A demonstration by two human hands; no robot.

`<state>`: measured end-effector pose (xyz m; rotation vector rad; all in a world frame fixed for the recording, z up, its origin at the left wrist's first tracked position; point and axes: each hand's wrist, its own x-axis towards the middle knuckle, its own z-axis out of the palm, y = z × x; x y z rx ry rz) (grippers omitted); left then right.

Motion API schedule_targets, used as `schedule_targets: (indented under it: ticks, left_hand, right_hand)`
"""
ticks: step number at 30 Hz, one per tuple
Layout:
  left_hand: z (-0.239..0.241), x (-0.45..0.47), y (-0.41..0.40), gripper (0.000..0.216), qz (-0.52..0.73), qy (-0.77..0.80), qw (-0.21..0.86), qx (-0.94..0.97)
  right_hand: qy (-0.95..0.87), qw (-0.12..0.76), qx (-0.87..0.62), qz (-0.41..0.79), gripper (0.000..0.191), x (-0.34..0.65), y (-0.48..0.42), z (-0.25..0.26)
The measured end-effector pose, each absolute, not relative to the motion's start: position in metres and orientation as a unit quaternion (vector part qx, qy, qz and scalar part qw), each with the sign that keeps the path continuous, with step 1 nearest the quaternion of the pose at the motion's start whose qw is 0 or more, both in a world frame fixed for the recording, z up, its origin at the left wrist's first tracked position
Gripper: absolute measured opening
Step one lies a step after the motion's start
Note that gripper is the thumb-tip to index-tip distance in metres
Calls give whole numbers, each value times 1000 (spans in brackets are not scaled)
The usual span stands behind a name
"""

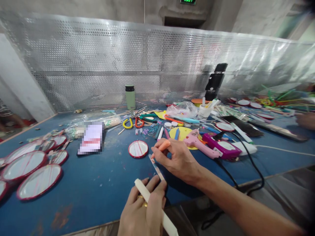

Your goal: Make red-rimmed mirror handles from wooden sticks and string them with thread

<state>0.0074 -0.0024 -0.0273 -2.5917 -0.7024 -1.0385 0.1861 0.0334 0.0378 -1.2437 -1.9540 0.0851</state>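
My right hand (pixel 176 157) is closed on an orange marker (pixel 162 147), its tip on a thin flat stick (pixel 155 166) lying on the blue table (pixel 98 183). My left hand (pixel 144 209) is closed round a white glue stick (pixel 154 205) and presses the near end of the flat stick. A small red-rimmed round disc (pixel 138 149) lies just beyond the marker.
Larger red-rimmed discs (pixel 36 180) lie at the left. Pink and purple glue guns (pixel 209 144) with black cables sit right of my hand. Scissors (pixel 134 123), markers, a green flask (pixel 130 97), a cup of tools (pixel 204 110) and a perforated metal screen (pixel 157 65) stand behind. Another person's hand (pixel 306 119) is at far right.
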Motion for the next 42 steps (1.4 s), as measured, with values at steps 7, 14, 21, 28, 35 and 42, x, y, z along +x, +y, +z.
schedule_targets:
  ticks: [7,14,21,28,35,42]
  left_hand:
    - [-25,9,-4,30,-355,-266,117,-889]
    - [-24,9,-4,29,-360,-273,108,-885]
    - [-27,7,2,30,-358,-240,134,-892]
    - [-29,7,0,30,-359,-243,140,-890]
    - [-30,5,4,31,-348,-230,144,-897]
    - [-29,9,5,30,-362,-231,161,-888]
  right_hand:
    - [-762,395,-511,39,25,187,34,37]
    - [-758,402,-512,33,25,188,34,37]
    - [-762,392,-515,2,26,189,31,39]
    - [-762,392,-516,-3,28,188,30,39]
    - [-763,414,-497,-3,26,188,31,40]
    - [-766,459,-451,1,22,187,27,42]
